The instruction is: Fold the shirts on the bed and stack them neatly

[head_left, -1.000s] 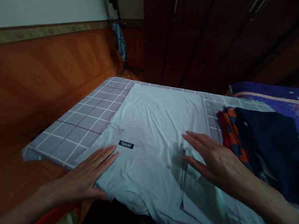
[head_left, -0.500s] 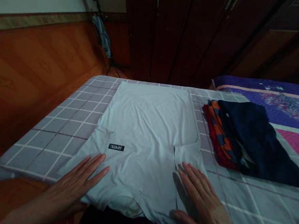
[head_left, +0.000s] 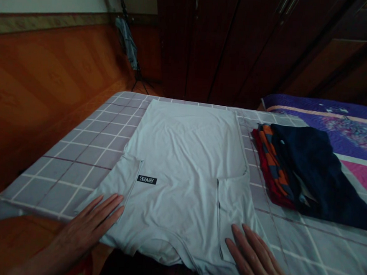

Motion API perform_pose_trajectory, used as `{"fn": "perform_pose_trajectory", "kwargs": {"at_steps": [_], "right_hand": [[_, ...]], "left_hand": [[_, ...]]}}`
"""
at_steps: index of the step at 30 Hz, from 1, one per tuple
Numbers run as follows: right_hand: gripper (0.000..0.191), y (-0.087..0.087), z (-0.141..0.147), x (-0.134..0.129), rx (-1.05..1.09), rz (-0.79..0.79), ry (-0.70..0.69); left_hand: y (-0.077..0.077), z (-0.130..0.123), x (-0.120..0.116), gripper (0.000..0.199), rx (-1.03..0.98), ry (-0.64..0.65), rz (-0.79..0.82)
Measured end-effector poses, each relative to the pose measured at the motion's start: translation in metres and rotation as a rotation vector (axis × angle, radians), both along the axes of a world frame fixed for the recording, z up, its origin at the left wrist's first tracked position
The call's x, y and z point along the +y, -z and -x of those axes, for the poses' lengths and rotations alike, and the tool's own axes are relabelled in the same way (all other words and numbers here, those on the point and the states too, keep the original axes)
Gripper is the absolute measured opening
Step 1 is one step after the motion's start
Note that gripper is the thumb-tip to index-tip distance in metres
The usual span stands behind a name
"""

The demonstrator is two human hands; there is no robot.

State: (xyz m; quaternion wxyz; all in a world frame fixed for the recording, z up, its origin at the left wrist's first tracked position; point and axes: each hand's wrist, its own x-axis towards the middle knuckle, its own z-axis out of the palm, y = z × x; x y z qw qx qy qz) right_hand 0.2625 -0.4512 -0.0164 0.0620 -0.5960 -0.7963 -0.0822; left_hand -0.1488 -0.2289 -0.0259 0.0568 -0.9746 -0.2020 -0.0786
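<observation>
A pale grey T-shirt [head_left: 182, 154] lies spread over the checked cloth, its neckline toward me and its hem at the far end. Both sleeves are turned in over the front. A small black label with white lettering [head_left: 147, 180] shows upside down on the chest. My left hand [head_left: 94, 217] rests flat on the left sleeve, fingers stretched out. Over the right sleeve is my right hand [head_left: 255, 255], open with fingers apart; whether it touches the fabric I cannot tell. Neither hand grips anything.
The checked cloth [head_left: 85, 147] covers the surface under the shirt. To the right lies a pile of folded clothes [head_left: 313, 171], dark blue on top, orange and red beneath. A purple patterned bedspread [head_left: 323, 118] is beyond it. Dark wardrobe doors [head_left: 208, 47] stand at the back.
My right hand has slid outward and toward me off the sleeve's inner edge. My left hand has moved slightly left and nearer. The right sleeve now lies flatter.
</observation>
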Motion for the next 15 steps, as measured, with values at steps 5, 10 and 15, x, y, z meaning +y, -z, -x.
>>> {"fn": "perform_pose_trajectory", "kwargs": {"at_steps": [5, 10, 15], "right_hand": [[0.082, -0.004, -0.001, 0.004, 0.085, 0.034, -0.015], [0.065, -0.01, -0.003, 0.006, 0.193, 0.02, 0.015], [0.063, -0.016, 0.008, 0.012, 0.174, -0.001, 0.081]], "left_hand": [[-0.011, -0.003, 0.0, 0.083, -0.014, -0.011, 0.123], [-0.023, -0.001, 0.005, 0.076, 0.022, 0.003, 0.204], [-0.021, 0.0, 0.008, 0.071, -0.045, -0.022, 0.248]]}}
